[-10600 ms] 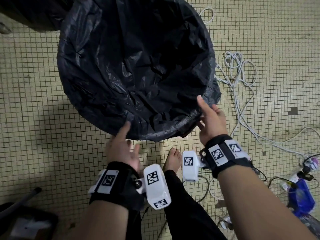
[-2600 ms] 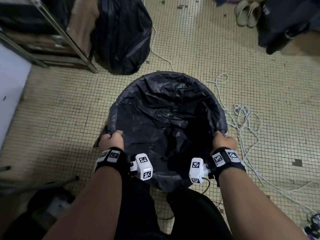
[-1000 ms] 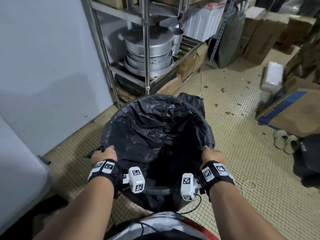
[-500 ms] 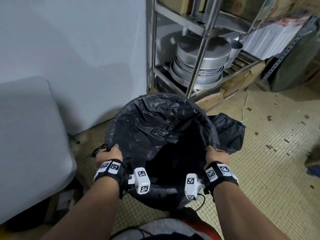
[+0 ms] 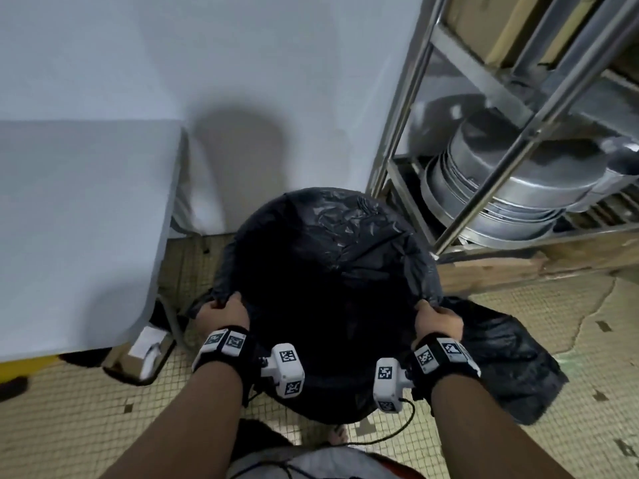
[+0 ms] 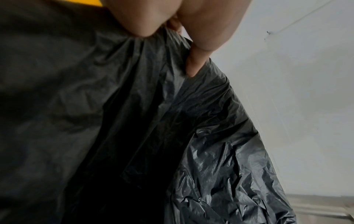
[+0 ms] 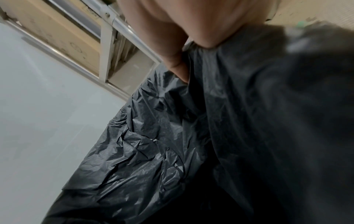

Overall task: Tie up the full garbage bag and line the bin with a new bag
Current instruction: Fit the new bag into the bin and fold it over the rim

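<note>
A round bin lined with a black bag (image 5: 332, 257) fills the middle of the head view, its mouth open and dark inside. My left hand (image 5: 223, 307) grips the lined rim on the left side, its thumb (image 6: 195, 65) pressed into the plastic (image 6: 210, 136). On the right side my right hand (image 5: 437, 321) grips the rim the same way, fingers curled over bunched black plastic (image 7: 153, 144). A second black bag (image 5: 511, 361) lies on the floor just right of the bin, behind my right wrist.
A pale wall (image 5: 242, 63) stands behind the bin. A white tabletop (image 5: 76, 229) overhangs at left with a box (image 5: 141, 354) beneath it. A metal rack (image 5: 484, 133) with stacked steel pans (image 5: 518, 195) stands at right. The floor is small beige tiles (image 5: 570, 305).
Both hands have kept their grip on the lined rim. The bin has come closer to the wall, between the table and the rack, as the view turned left.
</note>
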`<state>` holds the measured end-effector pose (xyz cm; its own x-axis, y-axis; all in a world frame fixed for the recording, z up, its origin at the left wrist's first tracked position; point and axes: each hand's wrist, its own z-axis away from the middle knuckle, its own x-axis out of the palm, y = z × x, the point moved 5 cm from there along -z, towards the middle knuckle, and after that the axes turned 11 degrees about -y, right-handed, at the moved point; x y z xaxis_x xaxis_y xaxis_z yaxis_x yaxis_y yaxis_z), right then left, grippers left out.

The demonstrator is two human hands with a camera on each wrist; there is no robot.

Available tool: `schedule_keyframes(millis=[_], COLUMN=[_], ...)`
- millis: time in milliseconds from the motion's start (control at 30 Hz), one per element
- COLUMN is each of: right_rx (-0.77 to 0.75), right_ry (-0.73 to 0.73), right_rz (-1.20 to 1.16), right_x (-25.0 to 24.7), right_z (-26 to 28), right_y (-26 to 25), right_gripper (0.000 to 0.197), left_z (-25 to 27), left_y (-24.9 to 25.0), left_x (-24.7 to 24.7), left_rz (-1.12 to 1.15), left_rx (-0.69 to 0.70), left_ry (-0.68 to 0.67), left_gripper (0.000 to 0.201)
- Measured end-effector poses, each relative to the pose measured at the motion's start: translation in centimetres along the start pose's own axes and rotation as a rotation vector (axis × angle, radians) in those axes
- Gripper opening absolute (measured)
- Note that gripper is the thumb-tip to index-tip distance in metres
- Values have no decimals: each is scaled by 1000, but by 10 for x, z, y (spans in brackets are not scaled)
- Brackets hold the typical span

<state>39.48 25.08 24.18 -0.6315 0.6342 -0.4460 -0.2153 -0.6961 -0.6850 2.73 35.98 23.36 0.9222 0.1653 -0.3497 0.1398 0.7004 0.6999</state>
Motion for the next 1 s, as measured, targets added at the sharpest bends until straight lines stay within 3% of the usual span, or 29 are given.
schedule_keyframes(millis=[433,733,1000], right_rx=[-127,-41,26], right_ry=[-199,-191,-118], right_rz=[249,267,247], right_x=[71,153,225], right_z=[-65,-112,-158], right_y=[-74,-124,-137], right_gripper=[37,24,32], left_z=[-27,-113,-196], left_y=[17,68,82], left_x=[4,22,49], left_rz=[8,-19,4], left_rx=[-130,-194,-290], left_ry=[149,116,126], left_gripper=[48,54,59])
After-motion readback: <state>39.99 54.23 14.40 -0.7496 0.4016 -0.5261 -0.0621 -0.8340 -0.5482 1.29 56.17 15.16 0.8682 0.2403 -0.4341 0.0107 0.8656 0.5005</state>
